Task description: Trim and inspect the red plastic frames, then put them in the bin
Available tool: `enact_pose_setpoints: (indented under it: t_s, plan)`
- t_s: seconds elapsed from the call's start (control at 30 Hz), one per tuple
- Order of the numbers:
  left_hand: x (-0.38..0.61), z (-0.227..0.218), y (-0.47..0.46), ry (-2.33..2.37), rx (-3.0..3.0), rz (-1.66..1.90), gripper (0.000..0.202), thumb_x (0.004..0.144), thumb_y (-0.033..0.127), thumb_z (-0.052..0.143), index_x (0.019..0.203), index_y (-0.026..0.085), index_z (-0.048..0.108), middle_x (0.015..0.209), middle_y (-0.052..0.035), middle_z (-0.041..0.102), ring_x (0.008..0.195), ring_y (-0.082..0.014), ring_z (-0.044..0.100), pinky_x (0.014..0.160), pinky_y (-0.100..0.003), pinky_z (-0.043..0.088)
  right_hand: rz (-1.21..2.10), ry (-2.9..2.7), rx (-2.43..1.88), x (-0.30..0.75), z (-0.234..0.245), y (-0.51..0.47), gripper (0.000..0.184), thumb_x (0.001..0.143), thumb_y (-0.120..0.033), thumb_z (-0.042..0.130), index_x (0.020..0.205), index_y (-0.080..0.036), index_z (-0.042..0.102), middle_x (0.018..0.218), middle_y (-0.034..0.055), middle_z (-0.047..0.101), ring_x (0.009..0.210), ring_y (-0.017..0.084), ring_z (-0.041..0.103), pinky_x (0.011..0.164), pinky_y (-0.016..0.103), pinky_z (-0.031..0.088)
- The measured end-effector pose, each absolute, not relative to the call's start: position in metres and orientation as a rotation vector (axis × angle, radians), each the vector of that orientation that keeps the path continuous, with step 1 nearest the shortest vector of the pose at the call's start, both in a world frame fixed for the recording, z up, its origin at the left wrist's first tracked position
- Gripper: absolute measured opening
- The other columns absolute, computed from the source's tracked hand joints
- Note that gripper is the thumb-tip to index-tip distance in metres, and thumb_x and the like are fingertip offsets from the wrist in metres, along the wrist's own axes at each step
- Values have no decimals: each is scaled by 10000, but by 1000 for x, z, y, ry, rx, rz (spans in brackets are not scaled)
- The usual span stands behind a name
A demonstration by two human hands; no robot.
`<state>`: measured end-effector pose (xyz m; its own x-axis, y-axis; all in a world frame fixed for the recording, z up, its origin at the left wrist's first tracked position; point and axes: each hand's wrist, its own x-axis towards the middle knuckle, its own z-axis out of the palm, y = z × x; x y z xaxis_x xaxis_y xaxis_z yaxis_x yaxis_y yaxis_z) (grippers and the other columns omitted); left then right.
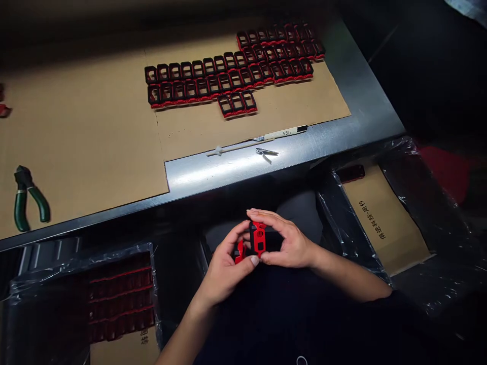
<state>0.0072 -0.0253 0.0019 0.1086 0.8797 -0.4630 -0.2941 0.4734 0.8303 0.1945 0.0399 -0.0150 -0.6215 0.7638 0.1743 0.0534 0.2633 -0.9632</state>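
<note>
My left hand and my right hand meet low in front of the table, both gripping a small red and black plastic frame. The fingers of my right hand curl over its top, and my left hand's thumb presses on it from below. Part of a second red piece shows at its left side, held by my left hand. Much of the frame is hidden by my fingers.
Rows of red-edged black frames lie on cardboard covering a steel table. Green-handled pliers, a labelled white strip and small metal tweezers lie nearby. Plastic-lined boxes stand at both sides below the table edge.
</note>
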Motion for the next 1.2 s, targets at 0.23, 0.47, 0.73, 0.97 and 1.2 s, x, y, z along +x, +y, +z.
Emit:
enact_pose_setpoints:
  t_s: [0.23,0.47,0.73,0.97,1.2]
  plan:
    - [4,5,-28,1283,810,950,488,769,294,793,1234,222,666,1113,-67,738,984,-218,694,903,-323,562,1539,-1709,-877,205,0,38,600,777,-243,744,1349,-227,563,1354,125,607,1208,263,615,973,412,549]
    - [-9,1,-26,1308,1312,841,473,831,212,705,1296,286,657,1257,-81,694,1147,-258,662,1009,-379,520,2244,-1062,-1021,207,-1,39,393,873,-509,640,910,-132,747,558,-20,559,463,70,435,410,179,309]
    - [-14,0,-21,1239,1413,916,455,824,139,677,1252,296,685,1181,-86,714,1071,-243,687,946,-389,563,2337,-1058,-981,197,12,34,316,753,-425,808,878,-142,743,547,-52,536,483,61,410,472,201,327]
    - [-13,-1,-28,1338,1069,942,614,812,243,744,1394,292,557,1353,-103,639,1061,-242,682,997,-409,528,1906,-1515,-991,196,13,27,184,819,-346,760,836,-163,770,612,-21,570,510,82,451,476,218,363]
    - [-4,3,-31,1362,1188,1002,754,704,287,854,1396,272,558,1389,-112,607,1221,-314,616,1078,-436,474,1384,-1968,-797,197,8,28,149,915,-268,658,832,-186,750,619,14,636,571,140,553,575,278,438]
